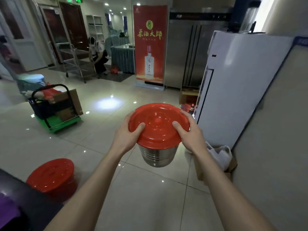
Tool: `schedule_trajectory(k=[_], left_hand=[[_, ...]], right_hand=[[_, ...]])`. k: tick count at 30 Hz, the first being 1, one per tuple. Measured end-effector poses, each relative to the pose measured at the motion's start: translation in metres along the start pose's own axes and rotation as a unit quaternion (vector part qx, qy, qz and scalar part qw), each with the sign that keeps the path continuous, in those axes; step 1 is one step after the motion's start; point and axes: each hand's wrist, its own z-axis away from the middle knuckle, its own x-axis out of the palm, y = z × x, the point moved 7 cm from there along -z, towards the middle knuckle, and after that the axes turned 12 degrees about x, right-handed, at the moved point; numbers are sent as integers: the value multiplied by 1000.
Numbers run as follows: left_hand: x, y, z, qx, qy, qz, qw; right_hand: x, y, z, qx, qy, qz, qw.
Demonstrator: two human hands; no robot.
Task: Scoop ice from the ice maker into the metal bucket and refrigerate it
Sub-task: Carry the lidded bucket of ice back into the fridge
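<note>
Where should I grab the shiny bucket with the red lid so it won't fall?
Take the red lid at its rim, one hand from each side, like the left hand and right hand here: thumbs on top, fingers round the edge. The metal bucket narrows downward, so lower grips might slip.

lid [158, 129] on the held bucket: glossy red, plain, w/ concentric rings. bucket [158, 155]: silver steel w/ horiz. ribs round the middle. 2nd lid [51, 174] on floor at left: same red. floor [141, 197]: shiny cream tiles, thin dark grout lines. banner [150, 45]: red, gold-yellow characters, white bottle pic. cart [63, 122]: green deck, black handle. fridge [241, 84] at right: white. tall cabinet [186, 52] behind: grey steel. table skirt [122, 59]: grey-blue, pleated. doors [71, 22]: dark brown.
</note>
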Motion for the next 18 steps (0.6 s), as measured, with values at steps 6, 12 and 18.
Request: schedule_trajectory(k=[6,12,18], left_hand=[[-60,-41,-63,-34,77,-22,996],[-135,-90,-90,-79,169,-62,980],[-231,-129,-76,-142,300,-148,931]], right_hand=[[80,-47,-89,-46,-56,-6,997],[191,-95,-157,-111,-147,-18,983],[339,-153,-190,-153,-296,-34,942]])
